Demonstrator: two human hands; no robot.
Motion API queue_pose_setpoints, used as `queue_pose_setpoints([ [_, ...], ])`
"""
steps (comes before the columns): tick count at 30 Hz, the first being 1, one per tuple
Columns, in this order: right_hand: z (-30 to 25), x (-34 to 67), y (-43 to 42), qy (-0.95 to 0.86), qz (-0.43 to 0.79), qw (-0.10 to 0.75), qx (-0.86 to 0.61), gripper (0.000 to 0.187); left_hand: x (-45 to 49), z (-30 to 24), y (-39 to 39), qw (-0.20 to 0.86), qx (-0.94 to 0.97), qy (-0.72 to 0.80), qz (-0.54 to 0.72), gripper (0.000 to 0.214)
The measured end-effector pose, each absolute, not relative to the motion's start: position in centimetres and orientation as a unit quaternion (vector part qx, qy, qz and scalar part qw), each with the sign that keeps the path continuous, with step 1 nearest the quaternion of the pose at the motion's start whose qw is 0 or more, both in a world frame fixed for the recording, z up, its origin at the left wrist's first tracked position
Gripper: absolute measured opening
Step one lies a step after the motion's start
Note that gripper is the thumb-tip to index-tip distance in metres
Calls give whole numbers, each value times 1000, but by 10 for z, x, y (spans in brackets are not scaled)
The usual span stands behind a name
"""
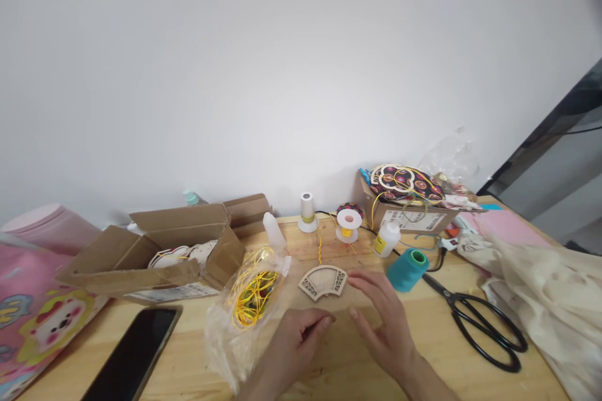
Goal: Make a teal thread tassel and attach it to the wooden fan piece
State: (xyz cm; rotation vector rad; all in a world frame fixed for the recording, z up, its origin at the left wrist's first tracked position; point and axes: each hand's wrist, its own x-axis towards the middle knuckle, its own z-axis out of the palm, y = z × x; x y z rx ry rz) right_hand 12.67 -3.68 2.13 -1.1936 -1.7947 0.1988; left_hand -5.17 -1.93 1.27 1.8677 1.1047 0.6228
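A small fan-shaped wooden frame lies flat on the wooden table. My right hand rests on the table just right of and below the frame, fingers stretched out toward it, holding nothing. My left hand lies below the frame with its fingers curled loosely on the tabletop, beside a clear plastic bag holding yellow cord. Nothing shows in the left hand's fingers.
An open cardboard box and a black phone lie left. Black scissors, a teal thread spool, a white bottle, two small spools, another box with patterned pieces and cream cloth sit right.
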Motion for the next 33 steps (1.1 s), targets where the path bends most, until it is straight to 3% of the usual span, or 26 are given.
queue_pose_setpoints([
  [7,21,111,-35,-829,181,321,-421,33,-50,16,-19,447,754,423,230,34],
  [11,13,109,-34,-816,236,293,-438,27,-52,15,-17,448,757,424,213,34],
  [15,8,114,-32,-797,236,329,-449,22,-53,12,-14,473,723,449,228,38],
  [21,17,122,-32,-742,146,429,-495,32,-53,7,-11,500,681,474,247,42],
  [29,30,146,-31,-616,87,544,-563,23,-64,14,-1,485,656,493,302,37],
  [33,33,151,-26,-644,96,521,-551,26,-66,14,0,483,662,492,293,39],
])
